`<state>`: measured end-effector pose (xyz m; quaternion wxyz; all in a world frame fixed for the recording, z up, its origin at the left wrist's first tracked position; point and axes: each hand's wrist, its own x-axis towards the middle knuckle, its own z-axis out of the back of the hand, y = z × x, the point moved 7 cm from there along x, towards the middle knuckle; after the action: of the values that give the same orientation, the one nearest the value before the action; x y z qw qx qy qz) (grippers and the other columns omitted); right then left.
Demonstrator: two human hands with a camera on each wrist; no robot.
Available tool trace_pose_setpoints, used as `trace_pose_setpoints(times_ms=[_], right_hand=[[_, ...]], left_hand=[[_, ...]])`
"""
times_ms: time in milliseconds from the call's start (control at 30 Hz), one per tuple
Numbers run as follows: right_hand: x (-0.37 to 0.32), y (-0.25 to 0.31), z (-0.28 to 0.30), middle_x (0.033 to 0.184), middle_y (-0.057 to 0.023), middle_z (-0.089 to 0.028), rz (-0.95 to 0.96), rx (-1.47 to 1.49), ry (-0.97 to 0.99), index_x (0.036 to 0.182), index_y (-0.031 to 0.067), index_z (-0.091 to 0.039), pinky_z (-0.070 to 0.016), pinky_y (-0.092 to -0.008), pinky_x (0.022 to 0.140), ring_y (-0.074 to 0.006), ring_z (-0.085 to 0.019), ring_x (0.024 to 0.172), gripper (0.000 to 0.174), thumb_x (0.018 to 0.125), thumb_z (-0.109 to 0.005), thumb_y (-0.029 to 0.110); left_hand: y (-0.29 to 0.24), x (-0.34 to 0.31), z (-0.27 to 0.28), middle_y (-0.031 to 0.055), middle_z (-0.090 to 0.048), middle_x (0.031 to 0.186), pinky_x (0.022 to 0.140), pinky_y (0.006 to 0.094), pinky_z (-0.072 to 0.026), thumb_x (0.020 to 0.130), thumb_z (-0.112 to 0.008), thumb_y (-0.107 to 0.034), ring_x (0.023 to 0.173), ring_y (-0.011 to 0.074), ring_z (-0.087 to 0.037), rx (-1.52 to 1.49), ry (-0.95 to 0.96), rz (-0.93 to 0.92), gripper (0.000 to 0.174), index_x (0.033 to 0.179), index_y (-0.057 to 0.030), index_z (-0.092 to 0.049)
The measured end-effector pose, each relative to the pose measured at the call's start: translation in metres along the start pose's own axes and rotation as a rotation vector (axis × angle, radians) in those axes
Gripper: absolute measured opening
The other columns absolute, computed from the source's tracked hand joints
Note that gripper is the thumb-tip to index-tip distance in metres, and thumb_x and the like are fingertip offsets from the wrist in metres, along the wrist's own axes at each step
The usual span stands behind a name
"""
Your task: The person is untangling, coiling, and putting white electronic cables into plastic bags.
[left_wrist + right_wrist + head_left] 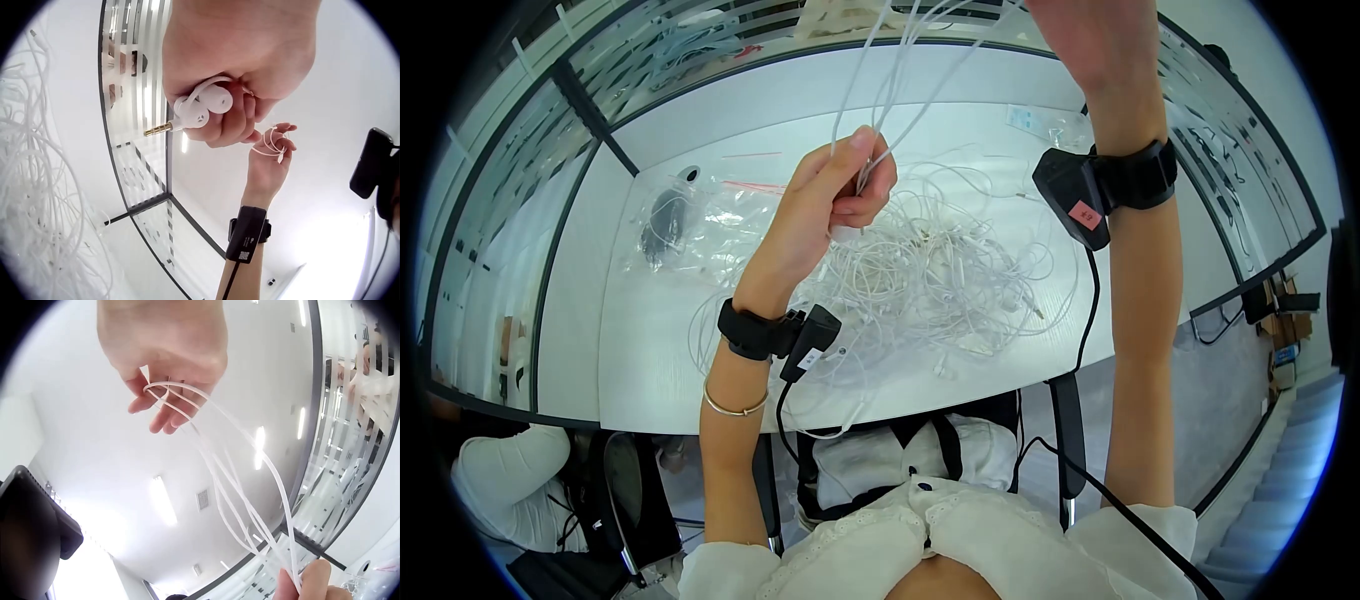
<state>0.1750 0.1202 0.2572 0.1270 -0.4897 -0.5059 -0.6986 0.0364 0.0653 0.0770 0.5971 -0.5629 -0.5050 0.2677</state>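
My left hand [825, 200] is raised over the heap of tangled white cables [940, 250] and grips the lower end of several white cable strands [890, 90]. White earbuds [200, 107] and a gold-tipped plug [157, 129] stick out of that fist in the left wrist view. Higher up and to the right, my right hand [165, 369] has the upper loops of the strands [275, 469] hooked around its bent fingers; in the head view its fingertips are cut off by the frame edge. Between the two hands the strands run slack and curved.
On the white table [650, 370], a clear plastic bag [720, 220] with a dark item lies left of the heap. Another small clear packet [1050, 125] is at the back right. A low partition [800, 90] borders the table. Someone in white sits at the lower left.
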Motion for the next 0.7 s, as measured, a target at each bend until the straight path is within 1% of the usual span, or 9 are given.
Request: trace_pose_setpoints(times_ms=[100, 233, 333, 400, 500, 600, 633, 700], right_hand=[[0.001, -0.002, -0.003, 0.119, -0.012, -0.059, -0.004, 0.022, -0.008, 0.068, 0.0119, -0.05, -0.0463, -0.0315, 0.092, -0.0219, -0.054, 0.115, 0.036, 0.098, -0.034, 0.025], [0.0, 0.0, -0.003, 0.118, -0.0124, -0.059, 0.022, 0.034, -0.019, 0.066, 0.0123, -0.05, -0.0457, -0.0333, 0.095, -0.0233, -0.053, 0.115, 0.037, 0.097, -0.034, 0.025], [-0.004, 0.0, 0.001, 0.117, -0.0121, -0.06, 0.049, 0.069, -0.034, 0.065, 0.0124, -0.049, -0.0453, -0.034, 0.096, -0.0239, -0.053, 0.115, 0.037, 0.097, -0.034, 0.024], [-0.005, -0.001, -0.001, 0.116, -0.0121, -0.06, 0.07, 0.087, -0.047, 0.064, 0.0125, -0.049, -0.0449, -0.0347, 0.097, -0.0243, -0.053, 0.116, 0.036, 0.096, -0.035, 0.023], [-0.007, -0.001, -0.001, 0.105, -0.0101, -0.061, 0.058, 0.142, -0.19, 0.068, 0.0118, -0.048, -0.0475, -0.0326, 0.09, -0.0218, -0.057, 0.104, 0.032, 0.096, -0.035, 0.021], [-0.006, 0.0, 0.014, 0.088, -0.0057, -0.056, -0.04, 0.047, -0.12, 0.074, 0.0108, -0.045, -0.0483, -0.0291, 0.079, -0.0172, -0.057, 0.084, 0.025, 0.096, -0.036, 0.019], [-0.006, -0.007, 0.026, 0.076, -0.0017, -0.048, -0.109, 0.107, -0.192, 0.077, 0.0097, -0.042, -0.0461, -0.027, 0.069, -0.0138, -0.051, 0.071, 0.02, 0.096, -0.039, 0.017], [-0.015, -0.012, 0.038, 0.074, -0.001, -0.048, -0.146, 0.103, -0.237, 0.076, 0.0097, -0.041, -0.0456, -0.0271, 0.069, -0.0133, -0.051, 0.071, 0.02, 0.095, -0.041, 0.017]], left_hand=[[-0.001, 0.0, 0.0, -0.0061, -0.025, 0.056, 0.046, 0.0229, -0.015, 0.1, -0.037, -0.041, 0.048, 0.0039, -0.019, -0.021, 0.011, 0.008, 0.044, 0.07, -0.0095, -0.043], [0.001, -0.001, 0.001, -0.0065, -0.023, 0.055, 0.046, 0.0232, -0.0143, 0.101, -0.036, -0.04, 0.048, 0.004, -0.018, -0.019, 0.018, 0.016, 0.044, 0.07, -0.0096, -0.042], [0.004, 0.0, 0.002, -0.0068, -0.027, 0.055, 0.046, 0.022, -0.0168, 0.099, -0.04, -0.044, 0.048, 0.0035, -0.021, -0.04, 0.041, 0.023, 0.047, 0.07, -0.0086, -0.047], [0.003, 0.0, -0.001, -0.0068, -0.024, 0.055, 0.046, 0.023, -0.015, 0.1, -0.037, -0.041, 0.048, 0.0038, -0.019, -0.034, 0.035, 0.026, 0.045, 0.069, -0.0097, -0.043], [0.002, -0.001, -0.003, -0.0069, -0.023, 0.055, 0.045, 0.0234, -0.0142, 0.101, -0.036, -0.04, 0.048, 0.004, -0.019, -0.009, 0.03, 0.019, 0.044, 0.069, -0.0106, -0.041], [0.005, -0.005, -0.004, -0.0073, -0.023, 0.055, 0.045, 0.0231, -0.0143, 0.101, -0.035, -0.04, 0.048, 0.004, -0.018, -0.01, 0.044, 0.042, 0.044, 0.068, -0.0116, -0.038], [0.007, -0.007, -0.003, -0.0074, -0.023, 0.055, 0.045, 0.023, -0.0143, 0.101, -0.035, -0.041, 0.048, 0.004, -0.018, -0.01, 0.037, 0.056, 0.044, 0.068, -0.0119, -0.037], [0.009, -0.01, -0.004, -0.0075, -0.023, 0.055, 0.045, 0.0229, -0.0142, 0.101, -0.035, -0.041, 0.048, 0.004, -0.018, -0.005, 0.046, 0.069, 0.044, 0.068, -0.0125, -0.036]])
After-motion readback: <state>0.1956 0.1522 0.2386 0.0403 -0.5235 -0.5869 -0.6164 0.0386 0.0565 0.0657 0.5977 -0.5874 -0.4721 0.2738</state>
